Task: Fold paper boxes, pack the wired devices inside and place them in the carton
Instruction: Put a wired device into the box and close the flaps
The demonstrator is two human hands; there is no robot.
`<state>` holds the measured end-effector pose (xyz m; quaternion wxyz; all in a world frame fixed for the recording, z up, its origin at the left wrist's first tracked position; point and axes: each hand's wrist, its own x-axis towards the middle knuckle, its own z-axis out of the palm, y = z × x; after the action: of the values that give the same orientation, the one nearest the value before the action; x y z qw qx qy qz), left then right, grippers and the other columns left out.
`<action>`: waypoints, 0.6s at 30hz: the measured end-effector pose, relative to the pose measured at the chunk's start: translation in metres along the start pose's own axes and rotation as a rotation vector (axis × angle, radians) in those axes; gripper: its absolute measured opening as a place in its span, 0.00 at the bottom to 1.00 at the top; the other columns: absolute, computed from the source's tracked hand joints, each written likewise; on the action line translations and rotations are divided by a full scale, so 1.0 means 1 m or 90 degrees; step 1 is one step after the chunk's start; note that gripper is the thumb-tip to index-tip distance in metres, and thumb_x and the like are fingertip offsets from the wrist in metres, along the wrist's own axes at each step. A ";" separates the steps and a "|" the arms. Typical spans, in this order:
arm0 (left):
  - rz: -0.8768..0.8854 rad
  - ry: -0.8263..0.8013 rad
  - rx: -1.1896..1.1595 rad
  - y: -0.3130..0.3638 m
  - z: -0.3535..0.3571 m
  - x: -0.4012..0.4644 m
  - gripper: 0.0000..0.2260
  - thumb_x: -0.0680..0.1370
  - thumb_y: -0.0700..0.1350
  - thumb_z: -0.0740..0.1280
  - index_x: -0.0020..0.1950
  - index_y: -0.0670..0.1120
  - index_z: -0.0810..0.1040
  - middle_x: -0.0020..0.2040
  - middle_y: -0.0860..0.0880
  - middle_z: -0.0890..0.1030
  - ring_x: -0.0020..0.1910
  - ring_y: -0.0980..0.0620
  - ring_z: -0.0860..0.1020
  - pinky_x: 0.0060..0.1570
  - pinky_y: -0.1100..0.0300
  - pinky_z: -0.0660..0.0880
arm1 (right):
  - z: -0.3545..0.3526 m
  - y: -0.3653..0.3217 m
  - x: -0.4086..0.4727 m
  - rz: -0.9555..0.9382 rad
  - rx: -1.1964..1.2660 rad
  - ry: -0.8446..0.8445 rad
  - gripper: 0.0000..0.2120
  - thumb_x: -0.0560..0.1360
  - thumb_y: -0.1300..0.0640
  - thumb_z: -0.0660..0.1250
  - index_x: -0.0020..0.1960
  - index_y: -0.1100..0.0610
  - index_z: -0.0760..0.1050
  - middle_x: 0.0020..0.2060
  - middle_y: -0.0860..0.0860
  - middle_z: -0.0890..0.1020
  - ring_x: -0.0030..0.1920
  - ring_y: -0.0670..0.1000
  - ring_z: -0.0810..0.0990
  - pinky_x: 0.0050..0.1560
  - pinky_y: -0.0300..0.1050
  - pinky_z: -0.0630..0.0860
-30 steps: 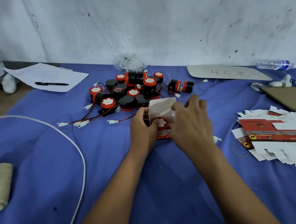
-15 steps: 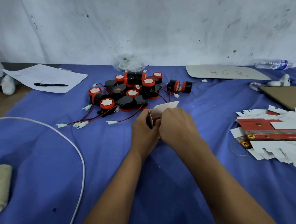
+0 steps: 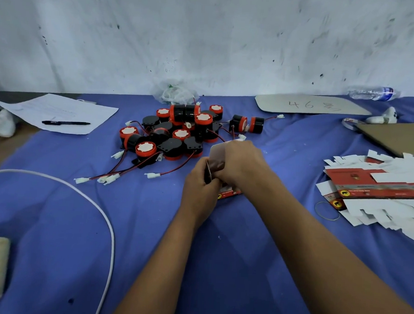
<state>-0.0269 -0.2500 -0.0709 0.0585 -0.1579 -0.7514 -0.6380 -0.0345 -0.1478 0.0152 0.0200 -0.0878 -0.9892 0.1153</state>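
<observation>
**Red-and-white box pinched between both hands at mid-table**

Blue cloth covers the tabletop [image 3: 52, 220], and near its middle a small red-and-white paper box [image 3: 228, 191] rests on the cloth between two bare hands. The left hand [image 3: 200, 188] grips the box's left side, fingers curled round the card. The right hand [image 3: 243, 164] comes over the top, its fingers curled and pinching a white rounded flap [image 3: 217, 151] that stands up from the box; whether a device lies inside is hidden by the hands.

Just beyond the hands, toward the far edge, lies a heap of black-and-red round wired devices [image 3: 178, 133], their red and black leads with white plugs trailing toward the left. At the right edge sits a loose stack of flat, unfolded red-and-white box blanks [image 3: 381, 189], with a thin rubber band [image 3: 326, 210] on the cloth just beside it. A brown cardboard sheet [image 3: 401, 138] lies at the far right corner. Near the far left corner a black pen [image 3: 66, 123] rests on a white sheet of paper [image 3: 58, 112]. A white cable [image 3: 96, 210] curves across the left side toward the near edge.
</observation>
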 end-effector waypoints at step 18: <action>-0.035 0.098 0.016 0.000 0.022 0.004 0.11 0.81 0.34 0.62 0.58 0.48 0.76 0.51 0.53 0.82 0.49 0.56 0.80 0.44 0.65 0.78 | -0.005 0.019 -0.008 -0.051 -0.024 -0.076 0.04 0.78 0.60 0.64 0.47 0.57 0.70 0.40 0.54 0.73 0.43 0.54 0.74 0.40 0.44 0.71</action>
<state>-0.0279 -0.2282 -0.0735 0.1004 -0.0869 -0.7569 -0.6400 -0.0226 -0.1301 0.0160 -0.0364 -0.0416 -0.9934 0.1007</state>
